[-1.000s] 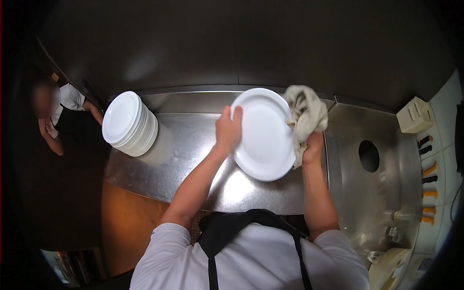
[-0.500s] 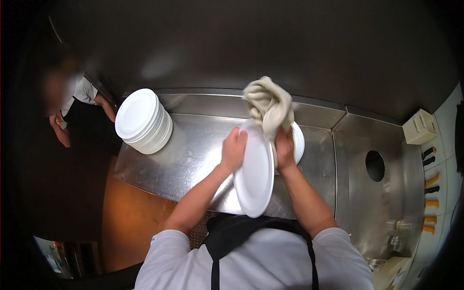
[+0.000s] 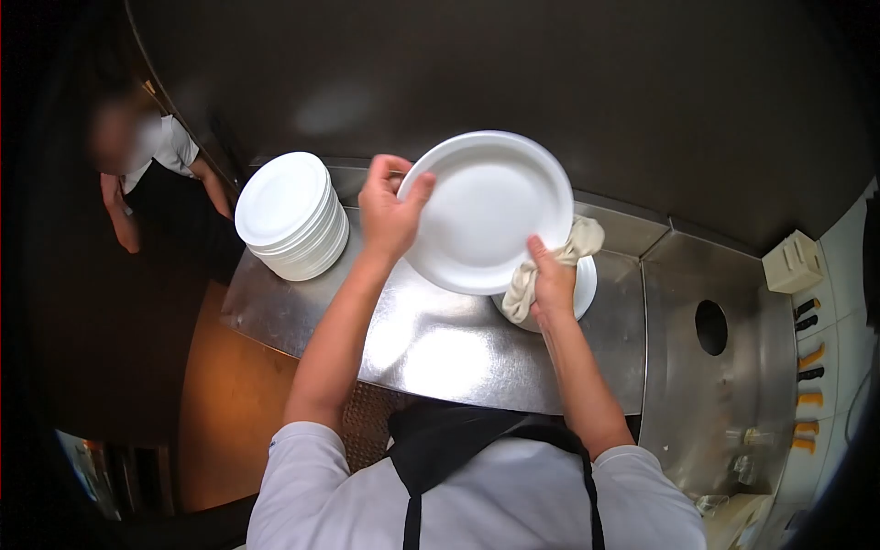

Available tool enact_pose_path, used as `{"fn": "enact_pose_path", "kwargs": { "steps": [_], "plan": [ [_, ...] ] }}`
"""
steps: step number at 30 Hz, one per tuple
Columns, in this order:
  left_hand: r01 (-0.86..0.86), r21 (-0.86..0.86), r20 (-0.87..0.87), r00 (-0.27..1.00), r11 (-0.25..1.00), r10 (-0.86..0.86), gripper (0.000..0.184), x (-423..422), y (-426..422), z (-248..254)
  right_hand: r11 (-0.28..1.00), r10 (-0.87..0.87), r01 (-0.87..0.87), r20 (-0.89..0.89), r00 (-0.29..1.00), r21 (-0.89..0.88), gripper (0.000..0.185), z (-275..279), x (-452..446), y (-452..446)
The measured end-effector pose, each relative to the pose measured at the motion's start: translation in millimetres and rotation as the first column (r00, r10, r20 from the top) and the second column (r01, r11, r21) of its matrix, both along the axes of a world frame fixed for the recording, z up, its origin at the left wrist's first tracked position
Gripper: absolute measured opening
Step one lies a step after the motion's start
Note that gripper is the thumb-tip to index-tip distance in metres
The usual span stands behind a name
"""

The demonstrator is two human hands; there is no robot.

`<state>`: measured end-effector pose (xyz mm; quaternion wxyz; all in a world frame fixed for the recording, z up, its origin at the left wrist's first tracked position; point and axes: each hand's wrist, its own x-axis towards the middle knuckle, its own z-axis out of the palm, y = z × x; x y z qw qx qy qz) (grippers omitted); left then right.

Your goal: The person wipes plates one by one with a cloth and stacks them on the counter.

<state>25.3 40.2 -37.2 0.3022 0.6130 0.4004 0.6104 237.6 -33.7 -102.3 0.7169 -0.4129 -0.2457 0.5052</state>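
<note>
Swung from edge-on to facing the camera, 1 white plate is up above the counter, gripped by the left hand and right hand, the latter also clutching a cloth. Right-hand fingers are mostly hidden; another dish is partly covered.

A plain white plate and cream cloth show pale against a silver-grey steel counter and dark brown wall; the plate stack is white, the apron black over a white shirt, the knife handles orange and black.
</note>
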Motion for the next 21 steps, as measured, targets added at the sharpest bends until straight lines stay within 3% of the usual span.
{"fn": "enact_pose_path", "kwargs": {
  "steps": [1,2,4,7,9,10,12,14,17,21],
  "plan": [
    [0.271,-0.012,0.298,0.92,0.962,-0.256,0.045,-6,-14,7,1.0,0.015,-0.016,-0.092,0.996,-0.011,0.044,-1,3,3],
    [0.174,0.076,0.257,0.948,0.982,-0.188,0.049,-2,-26,-4,0.999,0.034,-0.037,-0.182,0.983,-0.017,0.045,0,4,5],
    [-0.015,0.276,0.176,0.984,0.961,-0.035,0.056,23,-45,-30,1.0,0.001,-0.005,-0.16,0.987,-0.026,0.047,6,-18,7],
    [-0.24,0.028,0.237,0.945,0.97,0.226,0.05,27,-55,-50,0.99,0.077,-0.085,-0.081,0.994,-0.113,0.048,-19,-42,-1],
    [-0.136,0.015,0.2,0.971,0.991,0.13,0.047,-1,-45,-52,0.993,0.114,-0.114,-0.003,0.993,-0.017,0.048,-45,-43,-1],
    [-0.086,0.011,0.174,0.981,0.996,0.083,0.046,-16,-42,-48,0.99,0.134,-0.134,0.029,0.991,0.034,0.048,-49,-44,1],
    [-0.042,0.002,-0.039,0.998,0.999,0.042,0.045,-48,-46,-35,0.952,0.245,-0.233,0.041,0.969,-0.197,0.059,-40,-21,10],
    [0.011,-0.083,-0.205,0.978,0.997,-0.027,0.045,-72,-50,-27,0.909,0.41,-0.37,0.247,0.878,-0.193,0.066,-14,-4,17],
    [0.014,-0.074,-0.398,0.916,0.997,-0.043,0.043,-89,-55,-14,0.86,0.431,-0.51,0.507,0.746,0.02,0.071,26,-13,30],
    [0.041,-0.058,-0.487,0.871,0.997,-0.064,0.04,-106,-57,3,0.729,0.611,-0.673,0.56,0.56,-0.123,0.074,78,-29,43]
  ]
}}
